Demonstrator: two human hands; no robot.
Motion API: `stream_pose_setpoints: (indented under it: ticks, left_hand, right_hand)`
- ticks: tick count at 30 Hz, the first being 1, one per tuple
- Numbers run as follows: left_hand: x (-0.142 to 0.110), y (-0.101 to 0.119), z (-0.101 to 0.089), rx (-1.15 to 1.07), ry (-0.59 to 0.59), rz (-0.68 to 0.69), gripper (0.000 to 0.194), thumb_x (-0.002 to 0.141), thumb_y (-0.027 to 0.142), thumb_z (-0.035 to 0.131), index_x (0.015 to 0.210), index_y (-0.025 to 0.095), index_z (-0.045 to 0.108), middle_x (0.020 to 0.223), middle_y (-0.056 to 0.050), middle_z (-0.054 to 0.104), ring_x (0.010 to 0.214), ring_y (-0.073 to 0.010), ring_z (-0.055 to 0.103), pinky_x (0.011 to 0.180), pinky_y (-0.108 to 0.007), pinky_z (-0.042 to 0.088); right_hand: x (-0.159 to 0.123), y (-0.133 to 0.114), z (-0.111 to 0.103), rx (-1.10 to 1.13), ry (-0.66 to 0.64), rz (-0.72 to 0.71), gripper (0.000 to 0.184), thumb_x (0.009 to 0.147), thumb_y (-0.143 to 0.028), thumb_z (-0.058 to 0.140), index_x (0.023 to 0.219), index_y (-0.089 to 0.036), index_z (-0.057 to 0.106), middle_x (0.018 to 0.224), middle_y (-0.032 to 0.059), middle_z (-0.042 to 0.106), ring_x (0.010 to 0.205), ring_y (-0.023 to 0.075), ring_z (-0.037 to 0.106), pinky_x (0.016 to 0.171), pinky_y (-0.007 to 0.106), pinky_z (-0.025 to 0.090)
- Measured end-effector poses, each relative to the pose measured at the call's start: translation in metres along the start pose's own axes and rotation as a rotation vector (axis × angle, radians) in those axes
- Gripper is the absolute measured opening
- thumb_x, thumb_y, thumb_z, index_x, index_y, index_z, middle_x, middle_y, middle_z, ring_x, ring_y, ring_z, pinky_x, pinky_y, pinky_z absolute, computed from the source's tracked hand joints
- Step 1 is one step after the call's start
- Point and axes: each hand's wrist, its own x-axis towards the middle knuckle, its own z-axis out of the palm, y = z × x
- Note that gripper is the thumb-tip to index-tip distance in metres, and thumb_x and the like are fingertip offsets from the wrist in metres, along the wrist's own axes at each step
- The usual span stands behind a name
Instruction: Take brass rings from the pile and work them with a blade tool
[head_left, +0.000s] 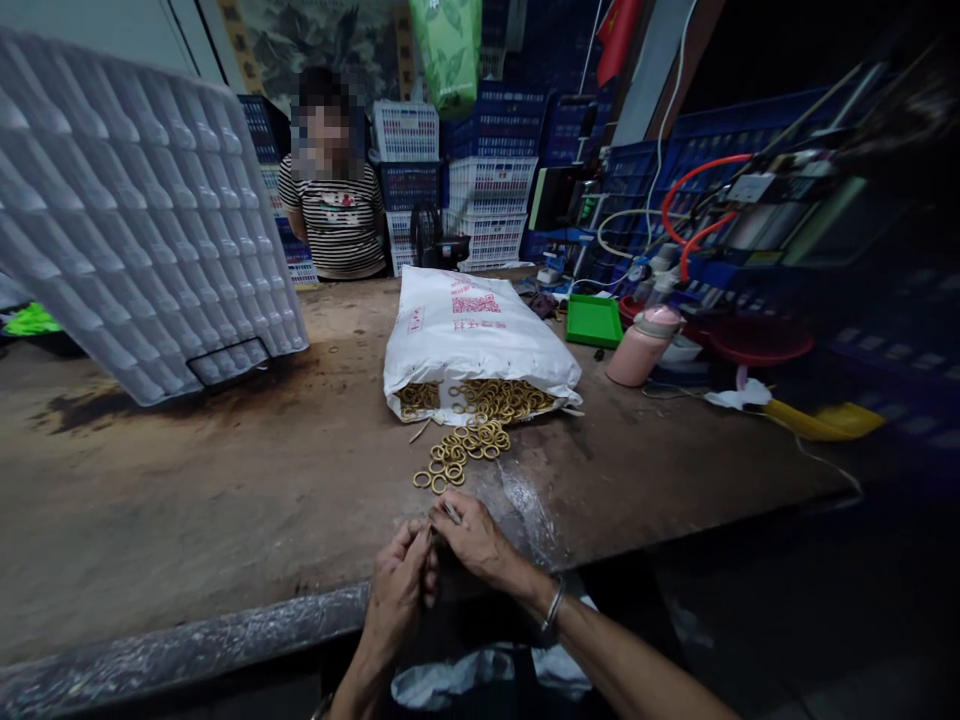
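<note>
Close together at the table's front edge, my left hand (pixel 405 577) and my right hand (pixel 476 538) meet at the fingertips, both closed. A small greyish, metal-looking piece (pixel 452 512) shows between the thumb and fingers of my right hand; its kind is unclear. My left fingers are pinched, and whatever they hold is hidden. Just beyond my hands lies a loose pile of brass-coloured rings (pixel 469 440). They spill from the open mouth of a white woven sack (pixel 480 335) with red print, which lies on its side with more rings inside.
A ribbed white plastic tray (pixel 150 220) stands tilted on the wooden table (pixel 247 500) at left. Right of the sack are a green tray (pixel 593 320), a pink bottle (pixel 643 345) and a machine with orange hoses (pixel 705 225). A person (pixel 337 220) stands behind the table near stacked crates (pixel 491 190).
</note>
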Motion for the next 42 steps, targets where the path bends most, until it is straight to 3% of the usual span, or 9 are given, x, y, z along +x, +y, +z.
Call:
stream_pose_setpoints:
  ticks: [5, 8, 11, 17, 26, 33, 42]
  left_hand:
    - [-0.003, 0.002, 0.0, -0.114, -0.032, -0.01, 0.03, 0.07, 0.045, 0.059, 0.074, 0.017, 0.048, 0.054, 0.008, 0.044, 0.037, -0.0024, 0.035, 0.033, -0.013, 0.026]
    - [-0.004, 0.003, 0.002, -0.125, -0.004, -0.009, 0.032, 0.068, 0.046, 0.061, 0.075, 0.018, 0.047, 0.054, 0.008, 0.045, 0.037, -0.0022, 0.036, 0.034, -0.013, 0.027]
    - [-0.003, 0.001, 0.002, -0.08, 0.019, 0.015, 0.034, 0.067, 0.048, 0.06, 0.076, 0.018, 0.047, 0.052, 0.008, 0.045, 0.036, -0.0023, 0.035, 0.033, -0.013, 0.027]
    - [0.001, -0.004, -0.002, 0.03, 0.052, 0.068, 0.035, 0.067, 0.051, 0.058, 0.072, 0.019, 0.045, 0.048, 0.009, 0.044, 0.033, -0.0028, 0.034, 0.031, -0.013, 0.027]
    - [0.001, -0.008, -0.004, 0.058, 0.055, 0.084, 0.032, 0.071, 0.05, 0.054, 0.071, 0.019, 0.045, 0.046, 0.01, 0.041, 0.032, -0.0026, 0.032, 0.031, -0.013, 0.027]
    - [0.004, -0.009, -0.007, 0.056, 0.044, 0.085, 0.034, 0.07, 0.051, 0.055, 0.073, 0.019, 0.045, 0.047, 0.01, 0.04, 0.032, -0.0021, 0.031, 0.03, -0.013, 0.026]
    - [-0.002, -0.003, -0.004, -0.003, 0.057, 0.014, 0.037, 0.064, 0.052, 0.06, 0.071, 0.02, 0.043, 0.044, 0.011, 0.039, 0.03, -0.0015, 0.029, 0.031, -0.013, 0.022]
  right_hand:
    - [0.001, 0.0, -0.002, 0.05, -0.004, 0.033, 0.023, 0.082, -0.028, 0.037, 0.064, -0.017, 0.047, 0.054, -0.0042, 0.046, 0.051, 0.008, 0.042, 0.05, 0.019, 0.032]
    - [-0.001, 0.004, -0.005, -0.163, 0.029, -0.023, 0.02, 0.08, -0.024, 0.038, 0.063, -0.017, 0.048, 0.054, -0.0033, 0.048, 0.052, 0.0088, 0.042, 0.05, 0.019, 0.03]
    - [-0.007, 0.006, -0.006, -0.399, -0.058, -0.121, 0.01, 0.072, -0.016, 0.042, 0.069, -0.017, 0.052, 0.06, -0.0009, 0.054, 0.055, 0.0104, 0.044, 0.052, 0.021, 0.027]
    - [-0.014, 0.002, -0.006, -0.671, -0.148, -0.145, 0.032, 0.062, -0.009, 0.039, 0.089, -0.018, 0.055, 0.071, 0.0031, 0.06, 0.062, 0.014, 0.05, 0.055, 0.024, 0.026]
    - [-0.011, 0.005, -0.005, -0.746, -0.124, -0.131, 0.032, 0.065, -0.009, 0.038, 0.093, -0.017, 0.053, 0.076, 0.0043, 0.062, 0.063, 0.0145, 0.051, 0.056, 0.025, 0.025]
    - [-0.009, 0.001, -0.01, -0.707, -0.196, -0.162, 0.031, 0.066, -0.01, 0.039, 0.091, -0.018, 0.055, 0.072, 0.0034, 0.061, 0.063, 0.0148, 0.052, 0.055, 0.024, 0.026]
    - [-0.01, -0.001, -0.006, -0.806, -0.213, -0.11, 0.03, 0.068, -0.011, 0.04, 0.094, -0.017, 0.053, 0.075, 0.006, 0.063, 0.066, 0.0161, 0.056, 0.055, 0.025, 0.027]
